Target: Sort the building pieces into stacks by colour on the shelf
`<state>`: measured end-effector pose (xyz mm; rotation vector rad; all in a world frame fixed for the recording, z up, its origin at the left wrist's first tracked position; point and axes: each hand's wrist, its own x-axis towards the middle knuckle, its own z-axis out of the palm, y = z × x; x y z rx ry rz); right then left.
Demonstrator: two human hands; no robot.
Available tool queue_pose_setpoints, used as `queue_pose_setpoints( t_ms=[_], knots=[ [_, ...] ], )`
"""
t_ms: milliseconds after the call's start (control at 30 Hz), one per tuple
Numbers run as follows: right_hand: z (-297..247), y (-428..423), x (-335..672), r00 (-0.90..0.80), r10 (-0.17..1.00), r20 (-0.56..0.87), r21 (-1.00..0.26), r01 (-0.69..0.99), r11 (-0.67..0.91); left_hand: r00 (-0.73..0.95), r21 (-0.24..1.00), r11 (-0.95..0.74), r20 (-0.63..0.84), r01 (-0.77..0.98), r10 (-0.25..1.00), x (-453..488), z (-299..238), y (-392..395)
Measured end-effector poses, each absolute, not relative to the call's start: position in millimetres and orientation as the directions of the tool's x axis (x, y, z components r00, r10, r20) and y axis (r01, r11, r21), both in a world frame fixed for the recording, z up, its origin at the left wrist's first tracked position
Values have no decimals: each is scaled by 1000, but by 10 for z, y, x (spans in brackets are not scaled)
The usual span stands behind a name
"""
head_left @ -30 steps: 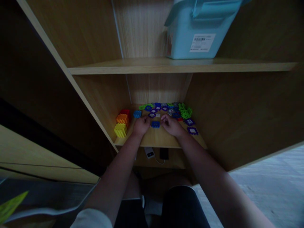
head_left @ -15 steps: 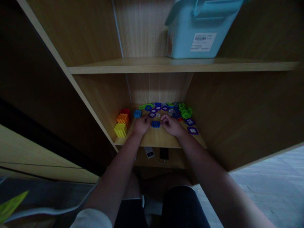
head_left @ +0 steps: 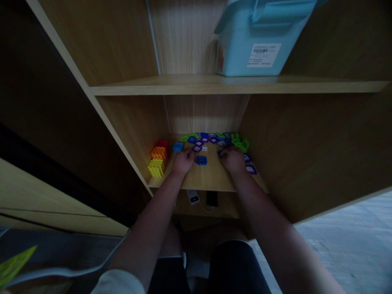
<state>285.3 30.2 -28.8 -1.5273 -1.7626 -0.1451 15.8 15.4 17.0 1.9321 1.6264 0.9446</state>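
My left hand (head_left: 182,162) rests on the lower wooden shelf (head_left: 211,179), its fingers curled beside a small stack of blue tiles (head_left: 201,160). My right hand (head_left: 232,159) lies further right, over the scattered purple and blue tiles (head_left: 211,140), its fingertips touching them. Whether either hand grips a tile is hidden in the dim light. Green tiles (head_left: 239,142) lie at the back right. Red, orange and yellow tile stacks (head_left: 157,160) stand in a row at the left.
A pale blue plastic bin (head_left: 259,38) with a label stands on the upper shelf (head_left: 214,85). Under the lower shelf lie a small white device (head_left: 193,197) and a dark one (head_left: 211,198). My knees are below the shelf edge.
My right hand has moved right and back, away from the blue stack and onto the scattered tiles. My left hand has stayed where it was.
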Motion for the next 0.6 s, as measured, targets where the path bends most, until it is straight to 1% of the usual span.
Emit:
queue_pose_setpoints(
  t_ms=[100,167,300,467,600],
  knots=[
    [-288,315,2792,-114,770,628,-338,851,401,74,710,-210,218,672,973,157,174,147],
    [-278,307,2767,-138,761,634,-329,842,427,72,708,-211,221,674,973,157,177,145],
    [-268,265,2730,-92,763,640,-325,867,377,83,692,-221,227,688,970,162,189,143],
    [-238,215,2700,-110,841,530,-324,890,320,65,661,-192,212,725,975,179,211,130],
    [-196,192,2685,-130,865,484,-321,894,314,67,652,-200,223,732,973,185,217,122]
  ],
)
